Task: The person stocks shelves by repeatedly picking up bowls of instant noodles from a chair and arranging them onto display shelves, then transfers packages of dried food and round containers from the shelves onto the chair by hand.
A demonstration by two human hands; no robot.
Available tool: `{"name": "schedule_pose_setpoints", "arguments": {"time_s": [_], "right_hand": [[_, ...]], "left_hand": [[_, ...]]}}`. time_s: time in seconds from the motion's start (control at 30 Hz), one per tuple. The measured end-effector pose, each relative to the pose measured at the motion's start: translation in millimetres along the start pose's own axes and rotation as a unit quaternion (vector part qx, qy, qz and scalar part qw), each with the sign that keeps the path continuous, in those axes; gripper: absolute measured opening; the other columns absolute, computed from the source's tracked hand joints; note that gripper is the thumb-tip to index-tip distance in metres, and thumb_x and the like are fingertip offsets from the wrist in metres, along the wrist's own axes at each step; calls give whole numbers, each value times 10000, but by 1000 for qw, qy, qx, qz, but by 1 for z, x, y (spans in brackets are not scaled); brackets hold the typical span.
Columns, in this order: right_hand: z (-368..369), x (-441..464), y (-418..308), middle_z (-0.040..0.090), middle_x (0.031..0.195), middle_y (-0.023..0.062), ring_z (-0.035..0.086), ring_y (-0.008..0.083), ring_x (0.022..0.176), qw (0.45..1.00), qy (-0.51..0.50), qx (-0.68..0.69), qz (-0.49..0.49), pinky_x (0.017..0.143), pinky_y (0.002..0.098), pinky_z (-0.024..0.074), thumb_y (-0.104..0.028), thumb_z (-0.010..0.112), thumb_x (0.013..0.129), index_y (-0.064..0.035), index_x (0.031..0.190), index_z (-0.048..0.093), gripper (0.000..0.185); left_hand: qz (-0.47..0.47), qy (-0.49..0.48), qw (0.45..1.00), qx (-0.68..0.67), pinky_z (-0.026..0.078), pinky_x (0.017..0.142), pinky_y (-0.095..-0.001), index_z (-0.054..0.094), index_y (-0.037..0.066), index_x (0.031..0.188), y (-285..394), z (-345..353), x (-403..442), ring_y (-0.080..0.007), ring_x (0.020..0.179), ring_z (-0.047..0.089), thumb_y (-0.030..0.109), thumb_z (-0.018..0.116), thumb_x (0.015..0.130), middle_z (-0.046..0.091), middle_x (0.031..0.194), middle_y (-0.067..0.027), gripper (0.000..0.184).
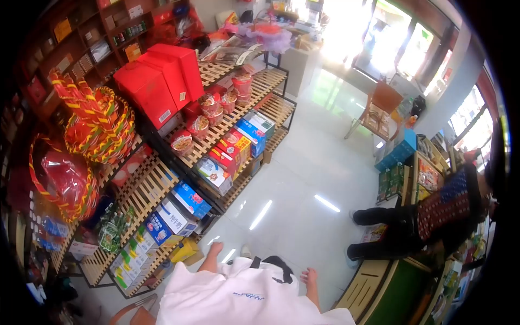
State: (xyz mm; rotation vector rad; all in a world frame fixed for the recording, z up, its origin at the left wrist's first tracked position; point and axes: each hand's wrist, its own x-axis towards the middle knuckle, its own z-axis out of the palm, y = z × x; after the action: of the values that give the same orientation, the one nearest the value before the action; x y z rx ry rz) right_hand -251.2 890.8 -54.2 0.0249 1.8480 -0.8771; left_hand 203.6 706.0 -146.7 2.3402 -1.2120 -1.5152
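Observation:
My left hand (pixel 215 249) hangs low beside the shelf, close to the milk cartons; its fingers are too small and turned away to make out. On my other side, my right hand (pixel 309 275) hangs over the floor with its fingers apart and nothing in it. Nearest on the lower shelf are a white-and-blue carton (pixel 176 216), a blue carton (pixel 190 199) and a yellow box (pixel 186 251). Further along stand red-and-yellow boxes (pixel 230 153) and a blue box (pixel 250 134). Cup noodles (pixel 198 127) line the slatted shelf above.
Large red gift boxes (pixel 162 81) and woven baskets (pixel 100 127) top the left rack (pixel 135 189). At right, a person (pixel 428 216) in dark trousers stands beside stocked shelves. A brown chair (pixel 383 103) and a blue box (pixel 395 150) are further back on the glossy floor (pixel 292 179).

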Motion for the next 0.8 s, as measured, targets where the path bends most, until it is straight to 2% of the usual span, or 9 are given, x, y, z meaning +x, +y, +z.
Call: {"name": "schedule_pose_setpoints", "arguments": {"time_s": [0.1, 0.17, 0.23, 0.37, 0.47, 0.57, 0.7, 0.73, 0.8], "right_hand": [[-19, 35, 42, 593, 803, 132, 606, 255, 653, 996, 18, -59, 70, 475, 382, 489, -287, 509, 804, -56, 1106, 467, 383], [-20, 40, 45, 587, 804, 132, 600, 254, 653, 989, 12, -107, 105, 478, 385, 489, -289, 507, 808, -57, 1092, 469, 369], [-15, 49, 34, 582, 806, 133, 594, 254, 652, 983, -4, -136, 126, 481, 387, 489, -290, 505, 812, -57, 1078, 470, 355], [-21, 96, -20, 571, 809, 135, 581, 253, 652, 980, -31, -157, 116, 487, 392, 489, -293, 501, 820, -59, 1051, 474, 330], [-31, 156, -97, 563, 811, 137, 572, 253, 651, 987, -43, -127, 88, 492, 395, 488, -295, 498, 826, -59, 1030, 477, 313], [-16, 266, -204, 555, 813, 138, 563, 252, 651, 998, -62, -16, 28, 496, 399, 488, -298, 494, 832, -60, 1009, 479, 297], [59, 344, -417, 511, 693, 50, 490, 141, 538, 989, -92, 75, -88, 417, 266, 412, -266, 497, 865, -96, 875, 469, 172], [80, 358, -470, 567, 823, 108, 546, 187, 604, 980, -130, 99, -110, 462, 291, 460, -308, 499, 866, -89, 1076, 486, 303], [131, 347, -569, 587, 920, 104, 575, 180, 707, 966, -167, 86, -179, 559, 295, 480, -312, 478, 879, -91, 1141, 487, 343]], "left_hand": [[24, -80, 993, -78, 447, 536, -318, 619, 65, 850, 100, 11, 13, -158, 631, 550, 328, 498, 785, 594, 711, -58, 297], [79, -137, 986, -56, 432, 563, -307, 611, 91, 971, 148, 23, 29, -149, 742, 562, 341, 513, 787, 610, 873, -17, 326], [145, -126, 979, -68, 440, 561, -303, 627, 63, 873, 200, 30, 37, -149, 621, 549, 356, 502, 794, 596, 707, -56, 328], [188, -106, 976, -31, 441, 574, -304, 631, 65, 884, 246, 37, 80, -161, 643, 561, 358, 487, 808, 623, 751, -52, 335], [17, -96, 994, 42, 454, 589, -320, 634, 75, 903, 278, 21, 83, -182, 673, 571, 339, 483, 809, 630, 768, -48, 318], [-26, -102, 994, 11, 468, 577, -332, 615, 86, 975, 313, 4, 99, -163, 738, 585, 339, 470, 808, 627, 911, -30, 336], [33, 4, 996, -83, 450, 500, -328, 629, 110, 981, 359, 10, 118, -154, 654, 573, 328, 496, 800, 628, 834, -33, 313], [13, 3, 992, -122, 442, 487, -308, 628, 109, 983, 384, 7, 116, -143, 647, 571, 325, 494, 803, 626, 833, -34, 312], [6, 2, 990, -140, 442, 498, -272, 629, 104, 987, 424, 5, 122, -131, 653, 573, 312, 497, 807, 621, 808, -30, 305]]}}
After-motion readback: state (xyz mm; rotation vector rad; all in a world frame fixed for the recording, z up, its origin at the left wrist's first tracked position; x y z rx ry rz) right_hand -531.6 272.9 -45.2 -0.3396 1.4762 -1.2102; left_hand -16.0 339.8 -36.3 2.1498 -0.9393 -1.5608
